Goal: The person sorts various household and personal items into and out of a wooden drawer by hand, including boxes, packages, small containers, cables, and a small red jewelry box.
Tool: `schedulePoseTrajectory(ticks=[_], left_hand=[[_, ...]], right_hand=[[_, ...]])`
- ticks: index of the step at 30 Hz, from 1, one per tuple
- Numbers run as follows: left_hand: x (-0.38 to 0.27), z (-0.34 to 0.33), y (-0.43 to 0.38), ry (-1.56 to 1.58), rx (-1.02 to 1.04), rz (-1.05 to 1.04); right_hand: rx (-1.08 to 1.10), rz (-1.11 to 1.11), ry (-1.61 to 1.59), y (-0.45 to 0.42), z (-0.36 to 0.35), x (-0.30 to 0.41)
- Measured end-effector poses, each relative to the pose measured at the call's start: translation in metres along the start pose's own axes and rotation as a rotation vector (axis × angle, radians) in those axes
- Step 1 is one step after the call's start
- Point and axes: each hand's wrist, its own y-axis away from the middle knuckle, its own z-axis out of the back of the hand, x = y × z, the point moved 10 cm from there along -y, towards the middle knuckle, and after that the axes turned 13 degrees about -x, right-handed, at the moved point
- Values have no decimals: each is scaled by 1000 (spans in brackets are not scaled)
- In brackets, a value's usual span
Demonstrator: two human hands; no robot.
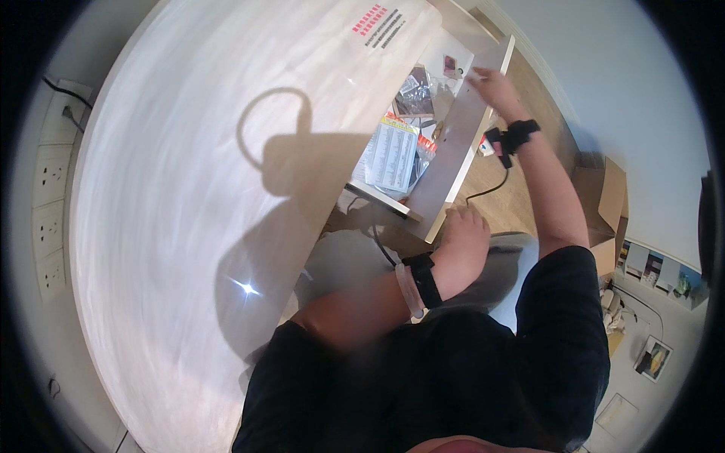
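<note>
A drawer (396, 205) stands pulled out from under a pale desk (170, 187). My right hand (494, 90) reaches over the top edge of the drawer front (436, 175) towards its far end, fingers on the inner side. Near the front's closer corner, my left hand (465, 240) is against its outer side, fingers bent and partly hidden. Inside the drawer lie a printed sheet in a clear plastic bag (392, 156), another clear bag (416, 90) over a brown flat item, and a small dark picture card (450, 66). Black straps circle both wrists, each with a cable.
Beyond the drawer, an open cardboard box (603, 206) stands on the wood floor (501, 195) by the wall. Wall sockets (51, 226) line the desk's left side. A printed notice marks the desktop. My legs (351, 257) are under the drawer's near side.
</note>
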Motion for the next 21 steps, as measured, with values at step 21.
schedulePoseTrajectory(ticks=[21], left_hand=[[-6,-53,-90,23,-34,64]], right_hand=[[817,-568,145,161,-62,-436]])
